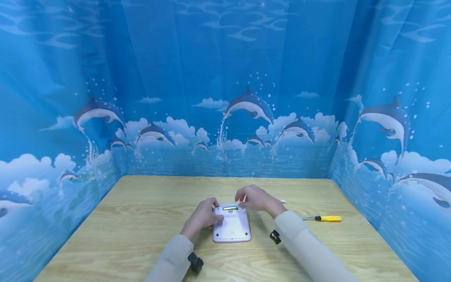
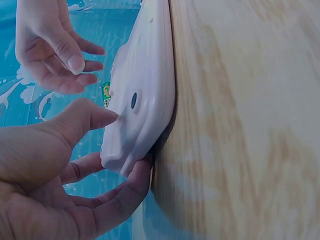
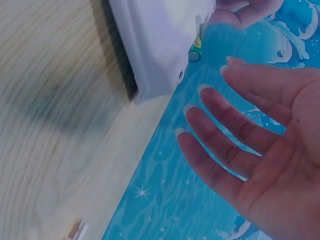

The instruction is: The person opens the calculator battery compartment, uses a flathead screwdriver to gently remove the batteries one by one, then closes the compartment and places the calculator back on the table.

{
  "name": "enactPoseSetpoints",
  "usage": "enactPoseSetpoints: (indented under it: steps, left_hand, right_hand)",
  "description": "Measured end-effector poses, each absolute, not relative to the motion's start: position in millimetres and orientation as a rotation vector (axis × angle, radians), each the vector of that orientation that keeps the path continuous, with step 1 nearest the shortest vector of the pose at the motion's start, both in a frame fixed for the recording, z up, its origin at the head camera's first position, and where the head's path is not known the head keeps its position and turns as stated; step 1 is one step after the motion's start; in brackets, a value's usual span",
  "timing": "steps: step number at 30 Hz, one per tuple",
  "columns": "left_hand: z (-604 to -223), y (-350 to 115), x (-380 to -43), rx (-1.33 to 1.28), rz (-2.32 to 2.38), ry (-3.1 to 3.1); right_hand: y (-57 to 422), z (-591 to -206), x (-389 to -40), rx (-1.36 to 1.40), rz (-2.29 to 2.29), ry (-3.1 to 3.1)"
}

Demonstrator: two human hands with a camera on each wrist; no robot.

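Note:
A pale pinkish-white flat device (image 1: 231, 227) with rounded corners lies on the table, its underside and small dark feet facing up. In a slot near its far edge sits a green battery (image 1: 230, 208), whose end also shows in the right wrist view (image 3: 195, 53). My left hand (image 1: 204, 215) grips the device's left edge, thumb on the upturned face and fingers round the side. Just above the far right corner hovers my right hand (image 1: 256, 197). Its fingers are loosely bent and apart from the device, with nothing between them, as the right wrist view shows.
A screwdriver (image 1: 329, 218) with a yellow handle lies on the wooden table (image 1: 148, 219) to the right. Partly behind my right wrist is a small white piece (image 1: 282, 201). Blue curtains (image 1: 211, 58) printed with dolphins stand round the back and sides.

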State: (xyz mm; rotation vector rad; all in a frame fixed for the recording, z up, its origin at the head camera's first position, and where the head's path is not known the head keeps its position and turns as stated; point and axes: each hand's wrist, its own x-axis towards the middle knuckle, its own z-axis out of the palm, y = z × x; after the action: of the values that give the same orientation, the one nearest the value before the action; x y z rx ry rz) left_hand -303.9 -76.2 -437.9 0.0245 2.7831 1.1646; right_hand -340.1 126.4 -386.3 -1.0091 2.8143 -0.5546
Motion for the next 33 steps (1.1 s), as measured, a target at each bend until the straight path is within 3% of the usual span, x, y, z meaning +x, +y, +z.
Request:
enactPoseSetpoints:
  steps: [33]
  left_hand:
    - [-438.5, -75.1, -306.4, 0.005, 1.152, 2.785]
  right_hand:
    - [94.8, -397.1, -346.8, -0.937, -0.34, 2.811]
